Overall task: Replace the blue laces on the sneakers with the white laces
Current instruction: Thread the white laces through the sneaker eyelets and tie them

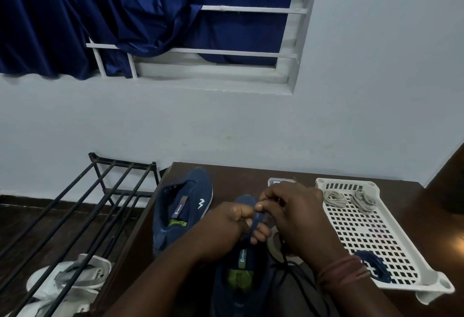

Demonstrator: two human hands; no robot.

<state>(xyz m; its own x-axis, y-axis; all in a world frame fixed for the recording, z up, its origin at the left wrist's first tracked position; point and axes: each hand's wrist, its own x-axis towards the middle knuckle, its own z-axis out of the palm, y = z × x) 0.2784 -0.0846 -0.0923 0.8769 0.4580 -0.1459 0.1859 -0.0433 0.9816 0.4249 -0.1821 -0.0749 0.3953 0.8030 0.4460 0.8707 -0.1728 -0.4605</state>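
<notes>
Near sneaker [241,274]: blue, on the desk [251,173] at the near edge, under both hands; tongue raised between the hands.
Blue lace [286,264]: dark, runs down from the hands along the near sneaker's right side; far end out of view.
Left hand [226,226]: grip closed on the tongue of the near sneaker.
Right hand [293,214]: fingertips pinched at the top of the tongue; whether the grip holds the lace or the tongue cannot be told. Red threads around the wrist.
Far sneaker [183,206]: blue, on the desk left of the hands, opening toward the camera.
Tray [391,274]: white, perforated, on the desk right of the hands.
White laces [349,198]: two bundles at the tray's far end.
Blue bundle [376,266]: coiled lace at the tray's near end.
Rack [75,216]: black metal, left of the desk.
White shoes [62,284]: on the floor under the rack.
</notes>
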